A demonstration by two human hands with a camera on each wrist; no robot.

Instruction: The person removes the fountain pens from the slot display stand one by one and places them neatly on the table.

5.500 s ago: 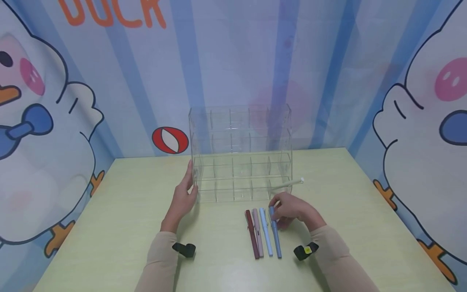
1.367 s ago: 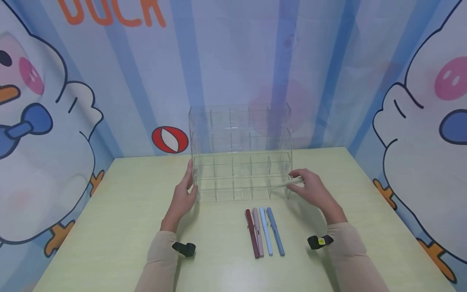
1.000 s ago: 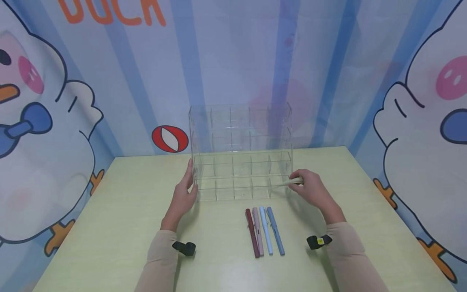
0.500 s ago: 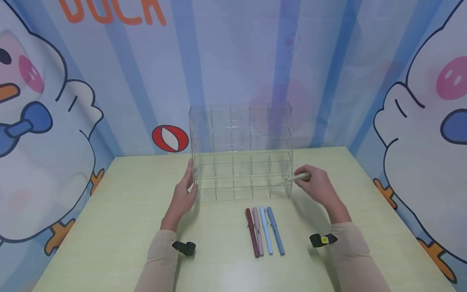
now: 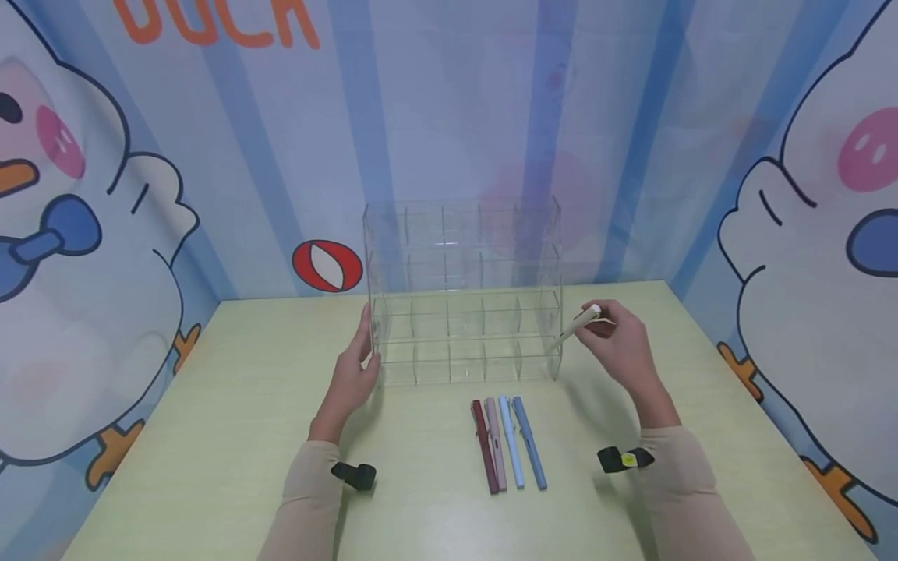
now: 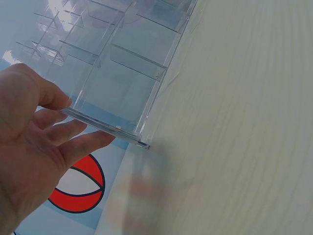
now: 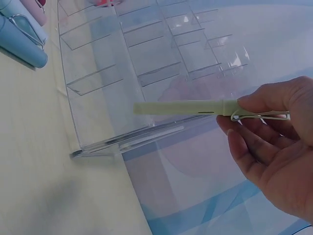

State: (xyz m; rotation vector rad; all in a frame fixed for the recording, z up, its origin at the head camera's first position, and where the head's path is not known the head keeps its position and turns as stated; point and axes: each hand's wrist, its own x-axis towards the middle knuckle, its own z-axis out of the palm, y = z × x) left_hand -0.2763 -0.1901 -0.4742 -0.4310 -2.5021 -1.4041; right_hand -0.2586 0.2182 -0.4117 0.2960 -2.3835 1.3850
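A clear acrylic organiser (image 5: 463, 292) with several tiers of compartments stands at the table's middle back. My left hand (image 5: 354, 374) rests flat against its left side wall (image 6: 105, 125), fingers straight. My right hand (image 5: 617, 343) pinches a pale cream pen (image 5: 574, 329) by its capped end, tilted, with the tip at the organiser's front right corner. In the right wrist view the cream pen (image 7: 195, 107) lies level in front of the clear organiser (image 7: 127, 73), held by my right hand (image 7: 274, 147). Several pens, dark red (image 5: 484, 448), pink (image 5: 496, 444), light blue (image 5: 511, 444) and blue (image 5: 529, 444), lie side by side on the table.
The pale green table (image 5: 210, 436) is closed in by cartoon duck walls (image 5: 84, 234) at the back and both sides. A black band sits on each wrist (image 5: 354, 475). Bare tabletop lies left and right of the organiser.
My right hand left the blue pen, reached to the cream pen lying in the organiser's lower right, gripped it and drew it up and to the right. The left hand stayed put.
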